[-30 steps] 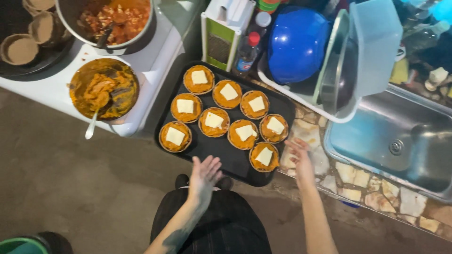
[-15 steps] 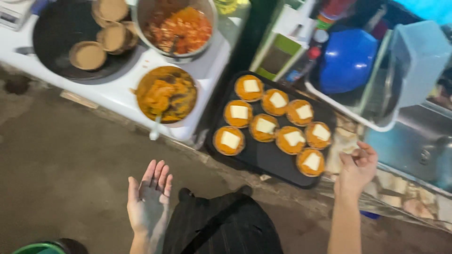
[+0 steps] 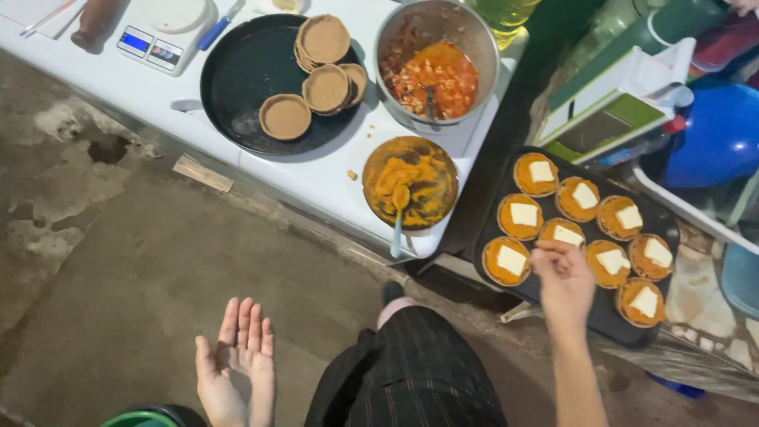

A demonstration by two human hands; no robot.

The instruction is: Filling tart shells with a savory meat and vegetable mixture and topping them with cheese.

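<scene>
Orange tarts under right hand

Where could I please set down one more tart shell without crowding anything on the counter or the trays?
The round black pan has bare room on its left half, beside the empty shells. The white counter is free between that pan and the orange filling bowl. The black baking tray is crowded with filled tarts, under the right hand.

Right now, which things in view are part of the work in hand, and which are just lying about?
In hand: right hand, topped tarts, black baking tray.

Lying about: left hand open and empty, kitchen scale, blue bowl, green bucket.
</scene>
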